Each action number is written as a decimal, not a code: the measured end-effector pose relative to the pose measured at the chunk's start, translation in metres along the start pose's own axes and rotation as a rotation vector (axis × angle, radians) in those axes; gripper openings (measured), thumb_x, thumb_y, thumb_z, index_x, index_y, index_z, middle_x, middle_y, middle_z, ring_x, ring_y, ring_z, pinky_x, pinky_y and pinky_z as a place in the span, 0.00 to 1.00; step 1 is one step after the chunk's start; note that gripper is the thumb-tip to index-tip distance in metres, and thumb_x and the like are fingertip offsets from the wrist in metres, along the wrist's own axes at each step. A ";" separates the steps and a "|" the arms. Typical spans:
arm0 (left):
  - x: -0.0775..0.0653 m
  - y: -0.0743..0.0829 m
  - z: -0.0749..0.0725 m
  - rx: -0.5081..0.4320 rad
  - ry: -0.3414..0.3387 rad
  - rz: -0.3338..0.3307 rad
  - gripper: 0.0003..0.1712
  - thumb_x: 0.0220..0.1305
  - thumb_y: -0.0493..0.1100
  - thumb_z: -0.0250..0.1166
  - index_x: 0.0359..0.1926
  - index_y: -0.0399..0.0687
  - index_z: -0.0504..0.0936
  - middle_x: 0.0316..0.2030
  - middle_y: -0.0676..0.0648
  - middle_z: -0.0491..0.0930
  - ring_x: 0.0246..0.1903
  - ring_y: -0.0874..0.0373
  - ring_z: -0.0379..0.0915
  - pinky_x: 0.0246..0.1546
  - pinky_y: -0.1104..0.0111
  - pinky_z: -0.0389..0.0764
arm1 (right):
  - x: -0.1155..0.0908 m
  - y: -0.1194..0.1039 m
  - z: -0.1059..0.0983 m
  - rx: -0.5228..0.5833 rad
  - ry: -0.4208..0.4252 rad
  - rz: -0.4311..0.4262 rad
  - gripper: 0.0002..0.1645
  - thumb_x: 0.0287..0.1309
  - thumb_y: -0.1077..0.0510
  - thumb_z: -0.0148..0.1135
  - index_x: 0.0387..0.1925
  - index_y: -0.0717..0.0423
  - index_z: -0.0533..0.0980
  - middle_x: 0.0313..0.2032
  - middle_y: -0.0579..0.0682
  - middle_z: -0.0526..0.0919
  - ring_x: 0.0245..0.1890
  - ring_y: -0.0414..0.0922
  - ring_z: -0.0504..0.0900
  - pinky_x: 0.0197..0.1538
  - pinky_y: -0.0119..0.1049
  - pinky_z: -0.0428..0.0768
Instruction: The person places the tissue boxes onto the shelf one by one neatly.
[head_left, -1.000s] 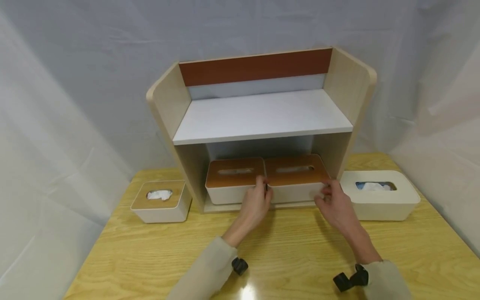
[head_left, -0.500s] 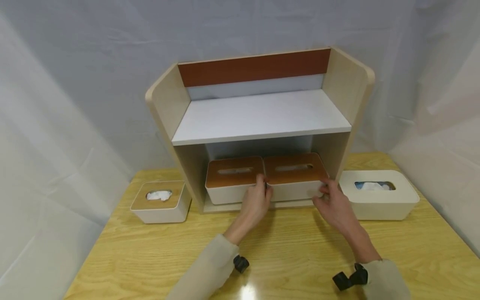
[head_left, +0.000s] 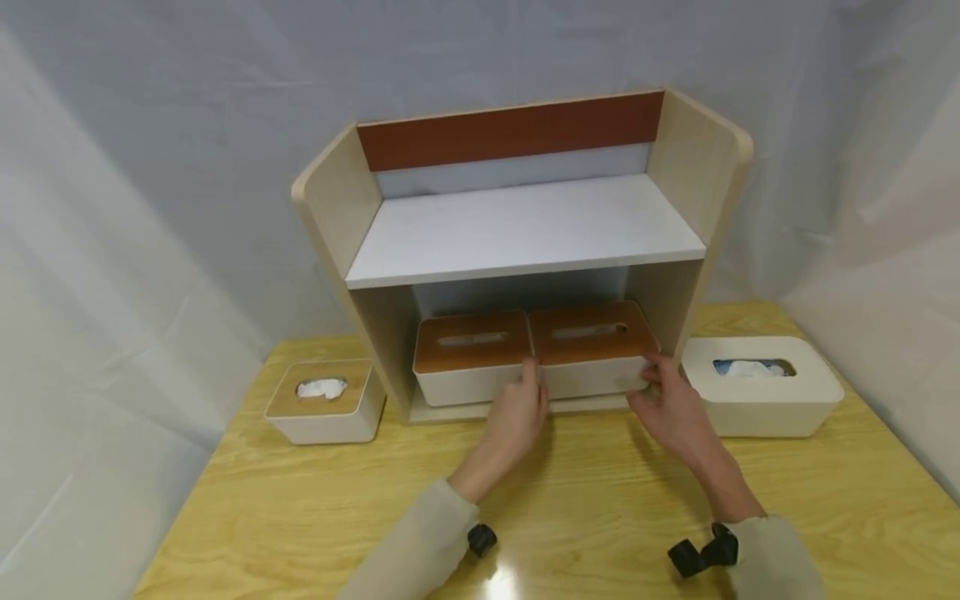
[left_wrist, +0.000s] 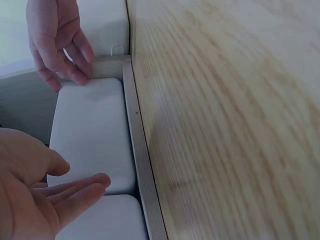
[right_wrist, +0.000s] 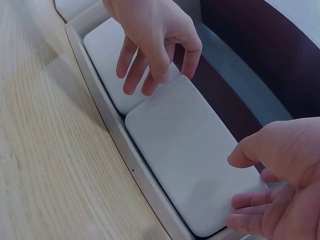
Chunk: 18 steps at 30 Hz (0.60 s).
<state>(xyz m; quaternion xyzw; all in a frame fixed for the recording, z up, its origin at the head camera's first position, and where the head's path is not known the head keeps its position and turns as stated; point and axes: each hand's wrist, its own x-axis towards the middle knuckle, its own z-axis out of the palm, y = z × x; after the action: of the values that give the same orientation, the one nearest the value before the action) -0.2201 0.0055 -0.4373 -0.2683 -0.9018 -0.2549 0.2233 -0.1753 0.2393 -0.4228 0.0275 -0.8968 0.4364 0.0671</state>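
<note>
Fingers of your left hand [head_left: 517, 417] are loosely bent and spread at the near left corner of the right box [head_left: 592, 350]; those of your right hand [head_left: 671, 417] are likewise loose at its near right corner, the thumb apart from the rest. Both hands appear to touch the box, with neither closed round it. The right box sits in the lower bay of the shelf unit [head_left: 697, 158], brown top up, beside the left box [head_left: 480, 357], their adjoining ends meeting at a narrow seam.

The step in hand looks like a small adjustment of the right box; its direction of travel cannot be told. To do it well, you should load both corners equally, so that the box does not twist and catch its neighbour. Keep your left fingertips out of the seam, where they could be nipped.

Note the obstacles: the left box at one end, the right wall [head_left: 663, 296] of the bay at the other, the upper board [head_left: 525, 225] overhead, and the front lip [right_wrist: 132, 170] just below the box's front. Outside the bay, on the table [head_left: 592, 517], a small box [head_left: 318, 408] stands to your left and a cream box [head_left: 757, 400] to your right, just beyond your right hand; mind your knuckles there.
</note>
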 end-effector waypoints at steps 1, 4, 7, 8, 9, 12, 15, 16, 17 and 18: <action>-0.001 0.001 0.000 0.004 -0.009 -0.004 0.14 0.70 0.33 0.58 0.54 0.35 0.68 0.16 0.47 0.74 0.10 0.60 0.66 0.08 0.76 0.59 | 0.000 0.000 0.000 0.005 0.000 -0.003 0.37 0.69 0.58 0.55 0.72 0.68 0.52 0.63 0.75 0.68 0.61 0.69 0.70 0.58 0.62 0.73; -0.001 0.003 -0.001 0.021 -0.028 -0.014 0.17 0.70 0.34 0.58 0.56 0.35 0.67 0.16 0.45 0.75 0.10 0.59 0.68 0.08 0.74 0.60 | -0.001 0.001 0.000 0.027 -0.006 -0.002 0.38 0.69 0.58 0.54 0.72 0.67 0.51 0.64 0.75 0.66 0.63 0.69 0.68 0.60 0.62 0.71; -0.001 0.004 -0.002 0.021 -0.044 -0.028 0.18 0.71 0.35 0.58 0.58 0.35 0.67 0.18 0.45 0.76 0.10 0.58 0.68 0.08 0.74 0.61 | -0.001 0.002 0.000 0.043 -0.013 0.001 0.39 0.70 0.58 0.54 0.73 0.67 0.50 0.65 0.74 0.65 0.64 0.69 0.67 0.62 0.61 0.70; -0.001 0.005 -0.002 0.015 -0.050 -0.032 0.19 0.70 0.35 0.58 0.59 0.34 0.67 0.19 0.44 0.77 0.11 0.59 0.68 0.08 0.74 0.61 | -0.001 0.003 0.001 0.049 -0.016 0.002 0.39 0.70 0.58 0.54 0.73 0.66 0.50 0.66 0.74 0.64 0.65 0.68 0.66 0.63 0.61 0.70; -0.002 0.005 -0.003 0.004 -0.057 -0.036 0.20 0.71 0.35 0.58 0.60 0.34 0.67 0.20 0.44 0.77 0.10 0.59 0.68 0.08 0.75 0.61 | -0.001 0.003 0.001 0.051 -0.019 0.003 0.39 0.70 0.58 0.54 0.73 0.66 0.50 0.66 0.74 0.64 0.65 0.68 0.66 0.63 0.61 0.69; -0.002 0.005 -0.004 -0.036 -0.070 -0.036 0.23 0.70 0.34 0.59 0.62 0.33 0.65 0.22 0.43 0.78 0.11 0.61 0.64 0.09 0.76 0.60 | 0.000 0.002 0.001 0.051 -0.024 -0.002 0.40 0.70 0.57 0.55 0.73 0.67 0.49 0.67 0.74 0.63 0.66 0.67 0.65 0.64 0.61 0.69; -0.004 0.005 -0.006 -0.071 -0.068 -0.019 0.25 0.68 0.32 0.59 0.63 0.31 0.65 0.25 0.41 0.79 0.12 0.62 0.64 0.11 0.76 0.61 | 0.000 0.001 0.001 0.041 -0.030 -0.010 0.40 0.69 0.57 0.55 0.73 0.67 0.49 0.68 0.74 0.61 0.67 0.66 0.65 0.64 0.61 0.68; -0.004 0.005 -0.006 -0.081 -0.066 -0.013 0.26 0.67 0.32 0.59 0.64 0.31 0.64 0.27 0.39 0.80 0.12 0.62 0.65 0.11 0.76 0.62 | 0.000 0.001 0.000 0.041 -0.033 -0.012 0.40 0.69 0.58 0.55 0.73 0.68 0.49 0.68 0.73 0.61 0.68 0.66 0.64 0.64 0.61 0.68; -0.005 0.005 -0.006 -0.084 -0.062 -0.007 0.26 0.67 0.32 0.59 0.64 0.31 0.64 0.29 0.38 0.82 0.13 0.61 0.68 0.11 0.75 0.64 | 0.000 0.000 0.000 0.040 -0.036 -0.014 0.40 0.69 0.58 0.54 0.73 0.68 0.48 0.68 0.73 0.60 0.68 0.66 0.64 0.64 0.61 0.68; -0.005 0.006 -0.007 -0.089 -0.057 0.000 0.27 0.66 0.32 0.60 0.64 0.31 0.65 0.31 0.37 0.83 0.14 0.60 0.71 0.12 0.74 0.66 | 0.000 0.000 -0.001 0.038 -0.038 -0.019 0.40 0.69 0.58 0.55 0.73 0.68 0.49 0.69 0.73 0.60 0.68 0.66 0.64 0.64 0.61 0.68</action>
<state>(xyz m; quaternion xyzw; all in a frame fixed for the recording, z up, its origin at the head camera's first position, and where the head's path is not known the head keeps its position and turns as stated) -0.2109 0.0036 -0.4330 -0.2849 -0.8957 -0.2868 0.1852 -0.1752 0.2400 -0.4223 0.0453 -0.8892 0.4520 0.0537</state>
